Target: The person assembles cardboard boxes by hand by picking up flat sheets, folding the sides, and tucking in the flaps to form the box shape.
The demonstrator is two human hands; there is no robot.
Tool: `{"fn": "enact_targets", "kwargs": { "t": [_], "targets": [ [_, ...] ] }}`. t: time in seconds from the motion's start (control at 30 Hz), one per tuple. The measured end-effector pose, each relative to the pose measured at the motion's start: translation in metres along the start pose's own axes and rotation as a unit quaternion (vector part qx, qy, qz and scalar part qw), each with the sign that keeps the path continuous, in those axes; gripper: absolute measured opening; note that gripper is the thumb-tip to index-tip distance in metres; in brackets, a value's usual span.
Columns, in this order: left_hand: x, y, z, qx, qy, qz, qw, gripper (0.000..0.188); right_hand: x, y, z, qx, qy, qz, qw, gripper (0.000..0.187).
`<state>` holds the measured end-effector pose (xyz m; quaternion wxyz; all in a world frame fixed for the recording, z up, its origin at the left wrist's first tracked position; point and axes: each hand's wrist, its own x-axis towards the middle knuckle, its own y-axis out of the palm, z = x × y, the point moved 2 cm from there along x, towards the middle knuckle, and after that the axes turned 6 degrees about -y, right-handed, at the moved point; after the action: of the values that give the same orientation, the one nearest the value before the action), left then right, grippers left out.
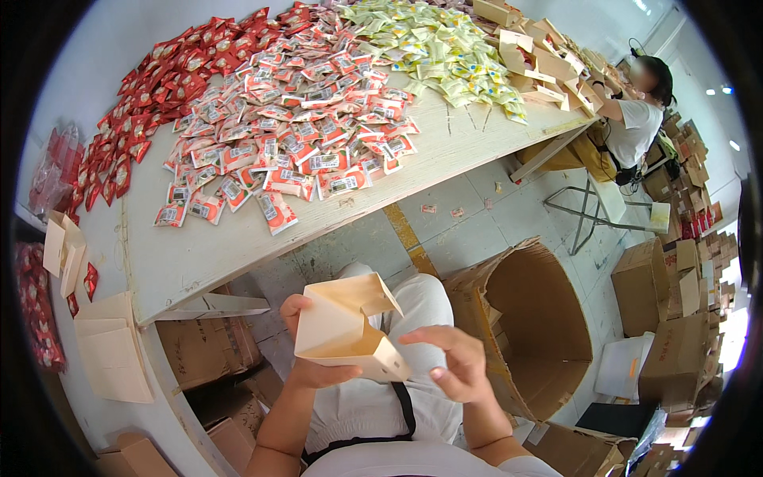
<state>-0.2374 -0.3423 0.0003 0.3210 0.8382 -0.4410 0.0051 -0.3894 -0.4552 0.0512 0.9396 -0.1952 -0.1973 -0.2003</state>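
A small cream carton [338, 318] hangs above my lap, its top open and its flaps up. My left hand [306, 350] grips it from the left, with fingers on its far left corner and under its near side. To the right of the carton is my right hand [457, 362], thumb and forefinger apart and nothing between them. Its forefinger points at the carton's right side; whether it touches is hard to tell. Inside the carton I see only bare walls.
Piles of red packets [183, 63], red-and-white packets [302, 135] and green packets [445, 48] cover the table [183, 270]. Flat cartons [115, 350] lie at left. A big cardboard box [532, 326] stands right of my legs. A co-worker [640, 119] sits far right near a folding stool [592, 207].
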Motion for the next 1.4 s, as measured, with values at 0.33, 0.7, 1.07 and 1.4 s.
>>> {"fn": "enact_targets", "kwargs": {
  "t": [0.33,0.7,1.07,1.4],
  "targets": [
    [-0.012,0.014,0.008,0.056,0.014,0.075,0.995,0.086,-0.011,0.054,-0.015,-0.081,-0.073,-0.141,0.984,0.012],
    [-0.008,0.027,0.003,0.092,0.008,0.059,0.994,0.065,0.005,0.043,-0.016,-0.131,-0.063,-0.152,0.978,0.025],
    [0.01,0.022,-0.006,0.032,0.036,-0.038,0.998,0.072,0.002,0.032,-0.034,-0.013,-0.095,-0.329,0.94,0.074],
    [0.006,0.034,0.011,-0.209,-0.103,-0.131,0.964,0.063,-0.004,0.047,-0.031,0.212,0.097,-0.312,0.921,0.104]
  ]
}}
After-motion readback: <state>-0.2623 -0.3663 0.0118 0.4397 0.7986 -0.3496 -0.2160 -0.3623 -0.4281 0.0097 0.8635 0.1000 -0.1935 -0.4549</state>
